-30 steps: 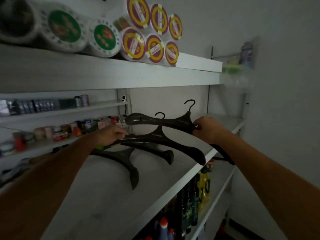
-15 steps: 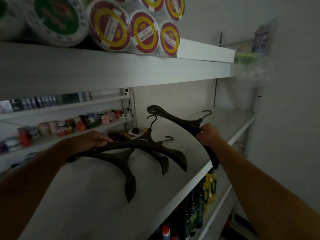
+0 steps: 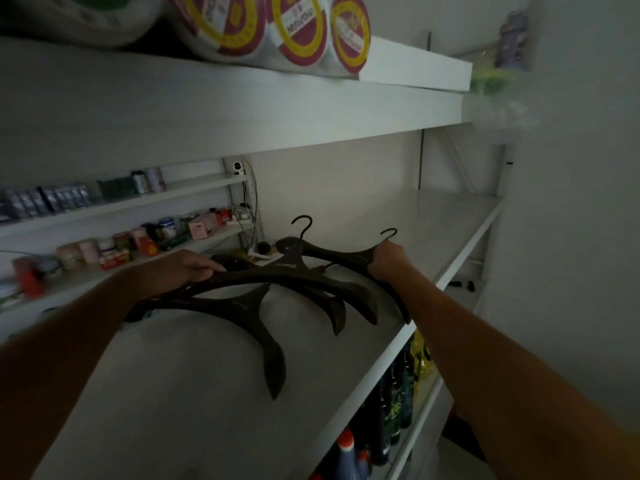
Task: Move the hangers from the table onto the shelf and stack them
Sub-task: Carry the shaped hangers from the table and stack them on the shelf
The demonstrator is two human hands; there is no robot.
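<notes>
Gripping: right hand, fingers curled round the neck of one black hanger, just under its hook. The hanger is held low over the shelf, one arm overlapping the stack of hangers lying there. Left hand: fingers nearly straight, pressing the topmost stacked arm; thumb hidden. Handling, judged: rigid moulded plastic, light, smooth; hooks liable to snag; best taken at the neck. Obscured: dim light; stack count uncertain, about three; left ends behind the forearm; table out of view.
</notes>
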